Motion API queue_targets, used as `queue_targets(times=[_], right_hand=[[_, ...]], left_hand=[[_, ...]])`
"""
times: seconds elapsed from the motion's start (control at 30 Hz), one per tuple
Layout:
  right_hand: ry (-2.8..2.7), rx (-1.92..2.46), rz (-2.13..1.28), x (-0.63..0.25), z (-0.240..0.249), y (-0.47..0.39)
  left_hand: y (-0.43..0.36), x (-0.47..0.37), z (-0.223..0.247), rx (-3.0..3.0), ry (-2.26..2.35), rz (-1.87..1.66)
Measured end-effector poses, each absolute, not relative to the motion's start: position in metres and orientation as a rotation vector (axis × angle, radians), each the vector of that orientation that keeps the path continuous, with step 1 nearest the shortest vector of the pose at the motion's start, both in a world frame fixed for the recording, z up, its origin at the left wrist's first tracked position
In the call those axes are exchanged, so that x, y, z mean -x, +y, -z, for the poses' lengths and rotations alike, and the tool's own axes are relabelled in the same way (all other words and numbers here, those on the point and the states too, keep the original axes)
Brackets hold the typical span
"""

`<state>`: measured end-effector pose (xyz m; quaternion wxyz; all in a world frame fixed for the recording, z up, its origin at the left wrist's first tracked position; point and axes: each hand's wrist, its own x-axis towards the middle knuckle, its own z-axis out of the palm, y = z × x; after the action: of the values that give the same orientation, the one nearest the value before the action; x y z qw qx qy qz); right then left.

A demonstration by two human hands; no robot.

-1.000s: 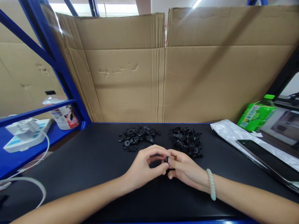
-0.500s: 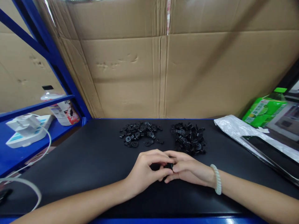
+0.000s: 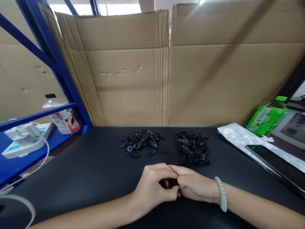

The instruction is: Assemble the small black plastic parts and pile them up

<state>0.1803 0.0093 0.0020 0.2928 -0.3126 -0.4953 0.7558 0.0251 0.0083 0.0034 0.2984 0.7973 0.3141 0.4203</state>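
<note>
My left hand (image 3: 158, 183) and my right hand (image 3: 196, 185) meet fingertip to fingertip over the near part of the black table. Both are closed, thumbs and fingers curled together at one spot. A small black plastic part showed between them a moment ago; the fingers now cover it. Beyond my left hand lies a loose pile of flat black plastic pieces with round, holed discs (image 3: 140, 143). A second, denser heap of black disc-shaped plastic pieces (image 3: 193, 148) lies just beyond my right hand. Around my right wrist is a pale twisted bracelet (image 3: 221, 194).
On the right are a silvery plastic sheet (image 3: 234, 130), a dark phone-like slab (image 3: 274, 159) and a green-capped bottle (image 3: 268, 116). At left, a power strip (image 3: 27, 143) with cables and a bottle (image 3: 64, 119) stand on a blue shelf. Cardboard (image 3: 128, 92) walls the back.
The view has tipped up, so everything sits lower. My right fingers have curled in and closed against my left fingertips, hiding the small black part that was visible between them.
</note>
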Motion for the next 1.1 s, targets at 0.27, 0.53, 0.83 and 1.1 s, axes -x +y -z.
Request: queue_targets(times=[0.27, 0.53, 0.83, 1.1], right_hand=[[-1.519, 0.786, -1.749, -0.179, 0.002, 0.006], [-2.063, 1.024, -0.23, -0.23, -0.032, 0.023], [-2.012, 1.158, -0.008, -0.249, -0.035, 0.039], [-1.621, 1.063, -1.391, -0.2, -0.01, 0.001]], left_hand=[[0.015, -0.017, 0.0, -1.581, 0.929, -1.206], [0.04, 0.006, 0.002, -2.03, 1.041, -1.371], [0.066, 0.024, 0.003, -2.628, 1.423, -0.851], [0.045, 0.013, 0.003, -2.553, 0.971, -1.068]])
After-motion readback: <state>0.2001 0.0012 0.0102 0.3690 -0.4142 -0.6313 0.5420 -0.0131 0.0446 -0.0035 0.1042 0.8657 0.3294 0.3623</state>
